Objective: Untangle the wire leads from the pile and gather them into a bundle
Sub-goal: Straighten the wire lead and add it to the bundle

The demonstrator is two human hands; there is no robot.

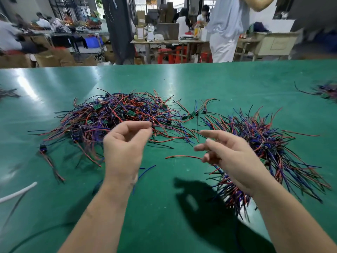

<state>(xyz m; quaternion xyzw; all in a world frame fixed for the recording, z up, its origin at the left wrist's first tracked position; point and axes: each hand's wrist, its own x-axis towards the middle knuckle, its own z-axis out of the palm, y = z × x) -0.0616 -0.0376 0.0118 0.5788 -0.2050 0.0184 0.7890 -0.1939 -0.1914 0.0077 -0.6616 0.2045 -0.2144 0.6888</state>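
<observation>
A tangled pile of red, blue and black wire leads (118,115) with small green boards lies on the green table (164,198), left of centre. My left hand (125,148) is raised over the pile's near edge, and its thumb and forefinger pinch a lead at the fingertips. To the right lies a gathered bundle of leads (264,147), fanned out at both ends. My right hand (231,156) hovers over the bundle's left side with loosely extended fingers. A loose red wire (182,157) reaches its lower fingertips; no grip on it shows.
A few stray leads (198,110) lie between pile and bundle. A small separate bunch (49,161) and a white tube (18,192) lie at the left. More wires (326,92) sit at the far right edge. A person in white (224,30) stands beyond the table.
</observation>
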